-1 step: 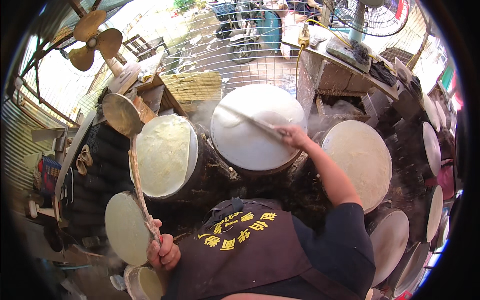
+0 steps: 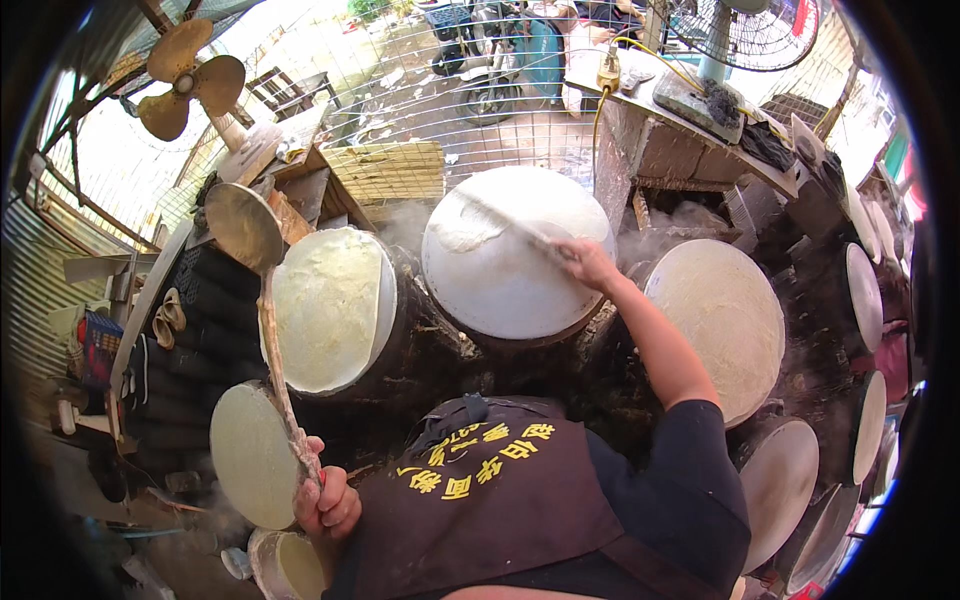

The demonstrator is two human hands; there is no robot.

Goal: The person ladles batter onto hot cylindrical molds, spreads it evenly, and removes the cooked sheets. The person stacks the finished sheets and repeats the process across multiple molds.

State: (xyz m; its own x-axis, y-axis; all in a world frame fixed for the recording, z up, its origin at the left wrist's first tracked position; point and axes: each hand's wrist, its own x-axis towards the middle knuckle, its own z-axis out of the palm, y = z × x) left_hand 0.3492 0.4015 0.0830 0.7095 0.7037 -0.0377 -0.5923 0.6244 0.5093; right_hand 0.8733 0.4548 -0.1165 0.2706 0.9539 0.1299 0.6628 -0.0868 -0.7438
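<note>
My left hand is wrapped round the rough wooden handle of a long ladle, its round metal bowl raised at the upper left. My right hand grips a long thin stick, blurred toward its far end, that slants over the middle griddle. On that round pale griddle, a patch of white batter lies at the far left, by the stick. To its left, a griddle holds a cream-coloured sheet of batter; to its right, another griddle is covered by a similar layer.
Several more round griddles curve round both sides of me. Steam rises between them. Behind stand a wire mesh fence and a cluttered ledge with a yellow cable. A fan with bare blades is at the upper left.
The white batter patch at the middle griddle's far left now shows plainly. My right hand and the stick have shifted slightly; my left hand and the ladle have barely moved.
</note>
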